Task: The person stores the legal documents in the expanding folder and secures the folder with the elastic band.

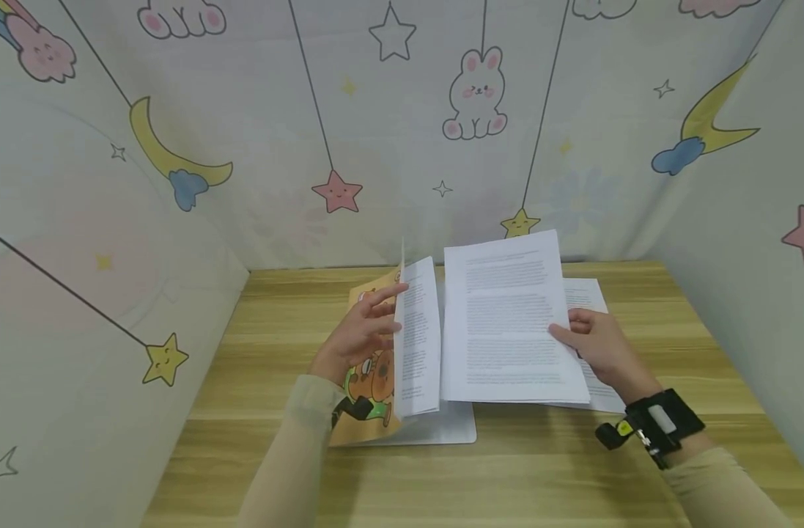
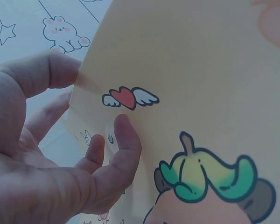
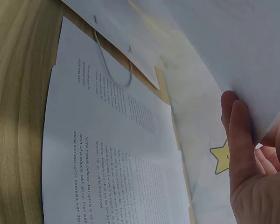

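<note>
An orange folder point(image 1: 349, 431) with cartoon animals on its cover stands partly spread on the wooden table, its cover raised upright. My left hand point(image 1: 362, 337) holds the free edge of this cover point(image 2: 196, 88), with digits on both sides of it. Inside the cover leans a printed sheet point(image 1: 420, 345). To the right, my right hand point(image 1: 596, 345) pinches the right edge of printed paper point(image 1: 507, 323), thumb on the front and fingers behind. The held paper is lifted at a tilt, hiding part of the folder. Beneath it lie more printed sheets point(image 3: 107, 140) on the table.
The wooden table point(image 1: 507, 477) meets a back wall point(image 1: 402, 132) and side walls hung with cartoon-printed cloth. In the right wrist view, a thin loop point(image 3: 113, 70) sticks out from a white edge above the lying sheets. A wrist camera point(image 1: 613, 435) sits beside my right wrist.
</note>
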Action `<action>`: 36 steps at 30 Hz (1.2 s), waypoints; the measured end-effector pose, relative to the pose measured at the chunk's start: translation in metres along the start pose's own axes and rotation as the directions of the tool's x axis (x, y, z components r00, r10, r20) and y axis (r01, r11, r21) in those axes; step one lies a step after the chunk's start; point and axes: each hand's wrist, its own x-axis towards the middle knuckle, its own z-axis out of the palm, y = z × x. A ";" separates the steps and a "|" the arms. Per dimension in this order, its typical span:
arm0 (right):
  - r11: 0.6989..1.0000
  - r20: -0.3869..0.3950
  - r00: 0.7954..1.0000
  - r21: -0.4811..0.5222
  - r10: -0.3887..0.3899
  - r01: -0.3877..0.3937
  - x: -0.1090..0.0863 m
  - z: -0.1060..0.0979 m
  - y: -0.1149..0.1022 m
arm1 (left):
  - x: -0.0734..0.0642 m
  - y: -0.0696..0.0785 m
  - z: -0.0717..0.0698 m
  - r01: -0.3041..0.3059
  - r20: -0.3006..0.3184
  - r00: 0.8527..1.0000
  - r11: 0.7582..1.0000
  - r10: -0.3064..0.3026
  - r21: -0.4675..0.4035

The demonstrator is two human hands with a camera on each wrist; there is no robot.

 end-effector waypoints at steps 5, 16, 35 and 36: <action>0.999 0.021 1.000 -0.035 -0.007 0.008 0.000 0.004 0.002 | 0.001 0.000 -0.001 -0.008 0.012 1.000 1.000 0.007 0.007; 0.990 0.042 0.997 -0.127 -0.057 0.062 0.006 0.015 0.007 | 0.001 0.001 0.001 0.002 0.008 1.000 1.000 -0.002 -0.005; 0.984 0.072 0.995 -0.161 -0.067 0.077 0.016 0.044 -0.006 | 0.001 0.003 0.004 0.008 0.016 1.000 1.000 -0.008 -0.009; 0.983 0.073 0.995 -0.164 -0.068 0.079 0.017 0.046 -0.006 | 0.001 0.003 0.004 0.007 0.015 1.000 1.000 -0.007 -0.007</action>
